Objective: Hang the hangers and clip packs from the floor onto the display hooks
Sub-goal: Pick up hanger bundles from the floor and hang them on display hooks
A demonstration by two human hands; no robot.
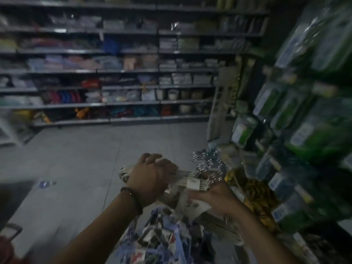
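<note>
Packed grey metal shelves [114,70] cross the far wall, and blurred green packs on display hooks [308,119] crowd my right. My left hand [152,178] lies curled over a bundle of cream plastic hangers [192,182]; my right hand [215,197] grips it from beneath. Its long axis runs left-right, silver wire hooks [206,162] pointing up. Blue-and-white packs [162,237] hang below.

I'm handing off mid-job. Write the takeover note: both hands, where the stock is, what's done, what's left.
Left hand: grip on top of the white hanger bundle.
Right hand: grip under the same bundle, near its label.
Bundle is held up off the floor, metal hooks toward the display rack on the right.
Blue clip packs hang low below the hands.
Done: bundle picked up.
Left: hang it on a hook, then the clip packs. The picture is blurred, so free hooks can't be made out.
</note>
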